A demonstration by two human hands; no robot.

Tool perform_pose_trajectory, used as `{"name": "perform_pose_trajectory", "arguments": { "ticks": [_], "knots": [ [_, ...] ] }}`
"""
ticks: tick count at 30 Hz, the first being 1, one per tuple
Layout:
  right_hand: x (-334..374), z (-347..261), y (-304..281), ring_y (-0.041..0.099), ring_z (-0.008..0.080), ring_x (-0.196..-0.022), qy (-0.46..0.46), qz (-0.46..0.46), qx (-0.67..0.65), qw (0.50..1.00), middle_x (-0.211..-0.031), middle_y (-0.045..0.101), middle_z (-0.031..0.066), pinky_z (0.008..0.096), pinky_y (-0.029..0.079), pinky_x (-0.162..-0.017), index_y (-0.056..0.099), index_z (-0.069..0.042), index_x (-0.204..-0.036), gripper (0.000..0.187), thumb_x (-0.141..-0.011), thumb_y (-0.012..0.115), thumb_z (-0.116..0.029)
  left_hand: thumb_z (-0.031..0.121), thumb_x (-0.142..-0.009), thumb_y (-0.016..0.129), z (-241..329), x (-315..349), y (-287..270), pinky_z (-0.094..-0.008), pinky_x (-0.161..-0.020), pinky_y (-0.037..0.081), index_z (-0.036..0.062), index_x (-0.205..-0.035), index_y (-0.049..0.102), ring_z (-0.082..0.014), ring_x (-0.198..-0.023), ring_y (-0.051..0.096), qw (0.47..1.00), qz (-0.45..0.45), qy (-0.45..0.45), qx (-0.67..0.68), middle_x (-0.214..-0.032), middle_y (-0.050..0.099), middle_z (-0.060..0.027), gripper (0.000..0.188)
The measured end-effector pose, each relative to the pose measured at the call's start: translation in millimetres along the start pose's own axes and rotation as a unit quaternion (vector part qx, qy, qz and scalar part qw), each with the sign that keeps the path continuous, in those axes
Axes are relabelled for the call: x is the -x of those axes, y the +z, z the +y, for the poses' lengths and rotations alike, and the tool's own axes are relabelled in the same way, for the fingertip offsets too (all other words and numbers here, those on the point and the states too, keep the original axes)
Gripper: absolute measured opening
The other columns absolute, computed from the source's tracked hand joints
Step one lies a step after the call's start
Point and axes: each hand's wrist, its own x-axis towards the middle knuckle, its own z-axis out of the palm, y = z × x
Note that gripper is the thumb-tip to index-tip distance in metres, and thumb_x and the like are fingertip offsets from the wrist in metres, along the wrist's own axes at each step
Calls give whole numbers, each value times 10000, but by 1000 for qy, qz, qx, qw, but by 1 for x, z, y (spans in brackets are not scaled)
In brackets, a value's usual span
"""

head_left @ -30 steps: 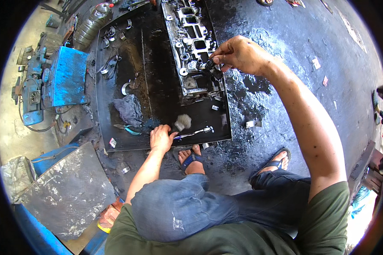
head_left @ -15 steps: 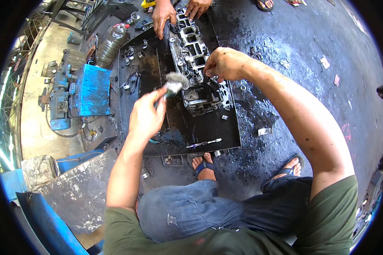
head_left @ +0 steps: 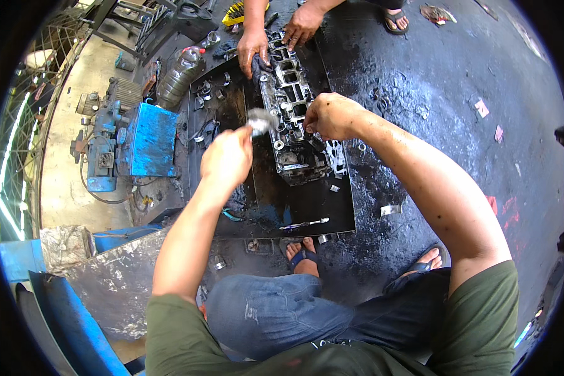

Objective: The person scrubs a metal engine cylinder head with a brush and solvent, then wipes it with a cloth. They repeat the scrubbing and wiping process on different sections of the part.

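A greasy metal engine part with rows of square openings, like a cylinder head (head_left: 301,108), stands on a black metal tray (head_left: 276,213) ahead of me. My left hand (head_left: 227,156) is closed round the handle of a brush-like tool (head_left: 261,121). Motion blurs the tool's grey head, which lies against or just over the part's left side. My right hand (head_left: 335,118) has its fingers pinched together at the part's right edge; whatever they grip is hidden. At the far end another person's two hands (head_left: 252,49) rest on the part, one with a dark rag (head_left: 259,64).
A toothbrush (head_left: 304,224) lies near the tray's front edge. Small metal pieces (head_left: 203,91) are scattered at its left. Beyond are a plastic bottle (head_left: 180,76) and a blue machine (head_left: 150,139). My feet stand before the tray on oily floor (head_left: 395,156).
The whole view has shifted, so the scene sits slightly lower and to the right. My left hand's tool has changed its angle a little. The right hand keeps its pinch at the part's edge.
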Motion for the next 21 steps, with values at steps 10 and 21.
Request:
{"name": "perform_pose_trajectory", "arguments": {
  "ticks": [10, 21],
  "knots": [
    [6, 3, 10, 775, 275, -964, 60, 46, -17, 997, -1009, 803, 126, 396, 599, -896, 833, -126, -1071, 187, -930, 780, -237, 249, -1047, 530, 6, 1, -14, -532, -871, 610, 134, -1151, 755, -406, -989, 757, 999, -40, 7, -30, -1043, 772, -191, 273],
    [4, -6, 9, 783, 250, -973, 124, 13, -57, 991, -1046, 807, 131, 395, 603, -926, 836, -136, -1111, 219, -923, 780, -235, 195, -965, 582, 21, -100, -17, -526, -873, 621, 156, -1148, 789, -390, -1003, 772, 993, 10, 85, -77, -1043, 785, -207, 279]
  ]
}}
